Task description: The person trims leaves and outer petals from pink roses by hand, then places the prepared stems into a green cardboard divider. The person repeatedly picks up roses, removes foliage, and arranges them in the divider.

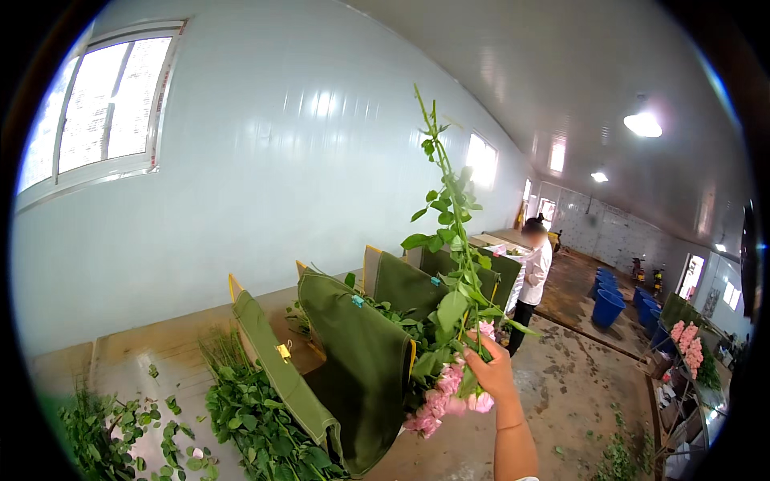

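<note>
My right hand (492, 368) is closed around a few long rose stems (456, 204), close to their flower end. The stems rise steeply, cut ends up, with green leaves along them. A pale pink rose head (481, 401) hangs just below my fingers. Beside it, a cluster of pink roses (438, 401) sticks out from a green canvas divider bay; which heads belong to the held stems I cannot tell. My left hand is out of view. Green canvas dividers (355, 327) with clips stand in a row on the bench, left of my hand.
Leafy stems (264, 415) lie against the nearest divider, with loose leaves (174, 433) on the bench (144, 367). A person (535, 264) in white stands beyond the dividers. Blue buckets (607, 308) line the floor. Pink roses (687, 346) sit on a rack at right.
</note>
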The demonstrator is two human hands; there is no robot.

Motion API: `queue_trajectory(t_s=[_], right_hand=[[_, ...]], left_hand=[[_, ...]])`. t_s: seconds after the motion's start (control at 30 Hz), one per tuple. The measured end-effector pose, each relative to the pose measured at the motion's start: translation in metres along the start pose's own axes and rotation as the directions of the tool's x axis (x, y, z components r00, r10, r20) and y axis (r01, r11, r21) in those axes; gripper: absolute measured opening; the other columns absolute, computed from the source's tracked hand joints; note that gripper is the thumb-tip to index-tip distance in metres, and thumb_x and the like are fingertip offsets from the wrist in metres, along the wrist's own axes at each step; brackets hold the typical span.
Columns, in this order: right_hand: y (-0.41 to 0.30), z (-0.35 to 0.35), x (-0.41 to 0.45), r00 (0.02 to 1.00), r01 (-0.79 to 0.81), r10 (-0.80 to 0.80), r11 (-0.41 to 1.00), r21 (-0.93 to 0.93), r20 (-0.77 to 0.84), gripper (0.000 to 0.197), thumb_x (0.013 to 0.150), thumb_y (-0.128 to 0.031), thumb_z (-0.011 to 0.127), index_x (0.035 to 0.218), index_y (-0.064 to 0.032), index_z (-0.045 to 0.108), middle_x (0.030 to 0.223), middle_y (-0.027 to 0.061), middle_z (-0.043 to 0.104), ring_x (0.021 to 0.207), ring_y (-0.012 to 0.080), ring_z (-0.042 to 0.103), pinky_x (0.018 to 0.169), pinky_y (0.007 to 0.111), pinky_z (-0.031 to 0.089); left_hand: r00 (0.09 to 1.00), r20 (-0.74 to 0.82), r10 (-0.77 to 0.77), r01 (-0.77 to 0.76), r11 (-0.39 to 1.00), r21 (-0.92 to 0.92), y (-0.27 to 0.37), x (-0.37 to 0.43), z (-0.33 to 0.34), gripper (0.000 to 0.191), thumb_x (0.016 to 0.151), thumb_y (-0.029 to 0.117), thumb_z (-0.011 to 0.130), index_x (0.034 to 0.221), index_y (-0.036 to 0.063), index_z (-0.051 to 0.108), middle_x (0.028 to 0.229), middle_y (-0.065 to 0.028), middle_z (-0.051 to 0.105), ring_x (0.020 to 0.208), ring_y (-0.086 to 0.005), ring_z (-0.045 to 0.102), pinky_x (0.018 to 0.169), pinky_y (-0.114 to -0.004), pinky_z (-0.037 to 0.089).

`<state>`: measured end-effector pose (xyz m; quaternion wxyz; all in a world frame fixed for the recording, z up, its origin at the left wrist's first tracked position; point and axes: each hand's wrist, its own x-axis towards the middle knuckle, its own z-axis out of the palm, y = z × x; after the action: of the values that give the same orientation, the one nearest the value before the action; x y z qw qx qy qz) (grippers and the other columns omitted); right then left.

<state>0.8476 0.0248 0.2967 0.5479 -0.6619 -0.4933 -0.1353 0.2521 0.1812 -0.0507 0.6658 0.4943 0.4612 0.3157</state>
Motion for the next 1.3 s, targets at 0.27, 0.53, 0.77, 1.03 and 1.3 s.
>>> queue_trajectory(t_s=[0.27,0.53,0.77,1.03,1.3], right_hand=[[0.036,-0.015,0.019,0.981,0.092,-0.127,0.970,-0.227,-0.148,0.027,0.077,-0.003,0.061,0.103,0.0026,0.062,0.093,0.0179,0.064,0.086,0.0255,0.063,0.079,0.031,0.047],[0.046,-0.007,0.056,0.979,0.141,-0.181,0.935,-0.325,-0.096,0.023,0.076,-0.003,0.060,0.099,0.0024,0.062,0.095,0.0169,0.064,0.088,0.0285,0.062,0.080,0.033,0.047],[0.069,0.023,0.087,0.976,0.202,-0.218,0.931,-0.303,-0.023,0.023,0.076,-0.003,0.061,0.098,0.0041,0.060,0.095,0.0187,0.063,0.087,0.0316,0.062,0.079,0.034,0.047],[0.084,0.045,0.094,0.974,0.211,-0.227,0.925,-0.316,-0.015,0.023,0.075,-0.002,0.061,0.097,0.0039,0.061,0.092,0.0182,0.063,0.086,0.0307,0.062,0.079,0.033,0.046],[0.086,0.039,0.092,0.977,0.186,-0.210,0.925,-0.331,-0.038,0.022,0.076,-0.002,0.061,0.097,0.0035,0.061,0.092,0.0175,0.064,0.085,0.0285,0.062,0.079,0.032,0.046]], left_hand=[[0.994,-0.003,0.112,-0.111,0.985,0.129,0.003,0.011,-0.007,0.040,0.084,0.012,0.057,0.120,0.0019,0.044,0.082,-0.0041,0.054,0.060,-0.0125,0.050,0.052,-0.025,0.045],[1.000,0.000,-0.011,0.010,0.984,0.180,0.040,-0.029,-0.031,0.045,0.087,0.013,0.055,0.126,0.0013,0.038,0.084,-0.0105,0.058,0.061,-0.0185,0.057,0.051,-0.028,0.048],[0.912,-0.409,-0.010,0.154,0.934,0.321,0.041,-0.063,-0.052,0.038,0.076,0.009,0.054,0.108,-0.0114,0.050,0.070,-0.0140,0.062,0.052,-0.0191,0.060,0.046,-0.029,0.047],[0.887,-0.462,0.002,0.220,0.878,0.426,0.015,-0.088,-0.081,0.039,0.075,0.009,0.053,0.108,-0.0111,0.049,0.069,-0.0150,0.061,0.051,-0.0188,0.059,0.045,-0.029,0.047],[0.898,-0.440,0.003,0.147,0.941,0.306,0.010,-0.090,-0.084,0.037,0.075,0.006,0.052,0.107,-0.0124,0.047,0.068,-0.0137,0.059,0.052,-0.0180,0.057,0.047,-0.029,0.046]])
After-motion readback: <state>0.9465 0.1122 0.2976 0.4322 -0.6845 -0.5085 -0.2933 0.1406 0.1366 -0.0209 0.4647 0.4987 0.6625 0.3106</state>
